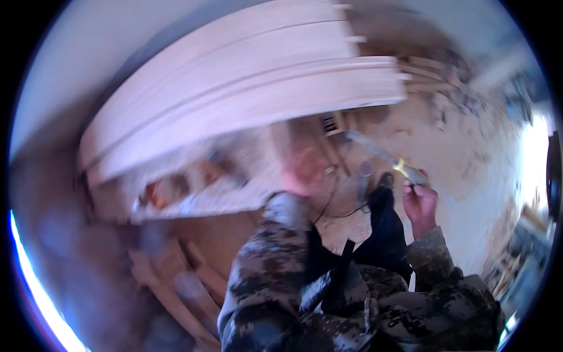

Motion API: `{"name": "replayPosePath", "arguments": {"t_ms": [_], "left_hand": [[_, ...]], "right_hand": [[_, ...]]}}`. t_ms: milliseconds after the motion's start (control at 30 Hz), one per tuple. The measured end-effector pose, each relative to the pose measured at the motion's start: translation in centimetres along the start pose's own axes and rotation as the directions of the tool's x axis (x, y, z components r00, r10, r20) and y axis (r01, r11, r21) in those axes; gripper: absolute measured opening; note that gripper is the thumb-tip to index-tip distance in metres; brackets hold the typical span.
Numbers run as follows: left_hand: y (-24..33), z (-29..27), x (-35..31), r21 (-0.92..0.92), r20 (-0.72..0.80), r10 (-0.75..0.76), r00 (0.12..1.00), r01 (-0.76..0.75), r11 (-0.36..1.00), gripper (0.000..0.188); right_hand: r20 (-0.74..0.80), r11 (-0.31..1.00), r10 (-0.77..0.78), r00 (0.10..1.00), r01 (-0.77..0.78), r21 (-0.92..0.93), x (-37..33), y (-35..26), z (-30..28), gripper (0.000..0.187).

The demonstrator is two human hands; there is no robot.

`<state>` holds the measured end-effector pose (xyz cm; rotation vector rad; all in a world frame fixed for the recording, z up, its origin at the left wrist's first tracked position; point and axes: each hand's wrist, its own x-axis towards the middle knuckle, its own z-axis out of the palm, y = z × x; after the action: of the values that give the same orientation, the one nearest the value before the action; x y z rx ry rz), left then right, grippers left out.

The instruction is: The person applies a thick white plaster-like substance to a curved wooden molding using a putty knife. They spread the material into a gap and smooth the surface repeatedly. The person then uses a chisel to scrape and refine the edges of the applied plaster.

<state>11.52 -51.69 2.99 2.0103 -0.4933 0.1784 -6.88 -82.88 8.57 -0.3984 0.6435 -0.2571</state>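
My right hand (420, 202) is closed around the pale grey handle of a long, narrow tool with a yellow collar (403, 167). Its thin greyish blade (374, 148) points up and left, clear of the boards; the tool's exact kind is not plain. My left hand (303, 171) is smeared by motion at the right end of a dusty work surface (258, 154), and its fingers cannot be made out. Beyond it lies a stack of long, pale wooden boards (252, 88), with short tenons (356, 39) sticking out of their right ends.
Blurred small items, one of them orange (155, 195), lie on the work surface below the boards. Lumber pieces (170, 281) lean at lower left. A dark cable (346, 216) runs near my shoe (386, 180). Scrap wood (425, 67) lies on the dusty floor (463, 193).
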Motion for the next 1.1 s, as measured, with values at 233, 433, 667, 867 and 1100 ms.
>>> {"name": "replayPosePath", "arguments": {"t_ms": [233, 433, 667, 867, 1100], "left_hand": [[3.5, -8.5, -9.6, -0.940, 0.280, -0.697, 0.660, 0.336, -0.060, 0.036], [5.1, -18.0, -11.1, -0.792, 0.429, -0.623, 0.654, 0.605, 0.089, 0.020], [0.9, -31.7, -6.3, -0.351, -0.620, -0.495, 0.609, 0.349, 0.869, 0.049], [-4.1, -34.8, 2.5, -0.102, -0.191, -0.645, 0.740, 0.639, 0.762, 0.053], [1.4, -26.9, -3.8, -0.501, -0.560, -0.769, 0.308, 0.613, 0.611, 0.048]], "right_hand": [[0.026, 0.882, 0.411, 0.911, -0.391, -0.263, -8.8, 18.6, 8.9, 0.041], [0.071, 0.536, 0.809, 0.583, -0.684, -0.494, -11.7, 20.2, 15.9, 0.036], [0.041, 0.296, 0.681, 0.732, -0.224, -0.928, -7.3, 22.8, 22.8, 0.050], [-0.027, 0.290, 0.653, 0.757, -0.283, -0.914, -4.6, 27.2, 26.7, 0.047], [0.090, 0.222, 0.651, 0.754, -0.076, -0.972, -3.4, 29.0, 25.6, 0.043]]}}
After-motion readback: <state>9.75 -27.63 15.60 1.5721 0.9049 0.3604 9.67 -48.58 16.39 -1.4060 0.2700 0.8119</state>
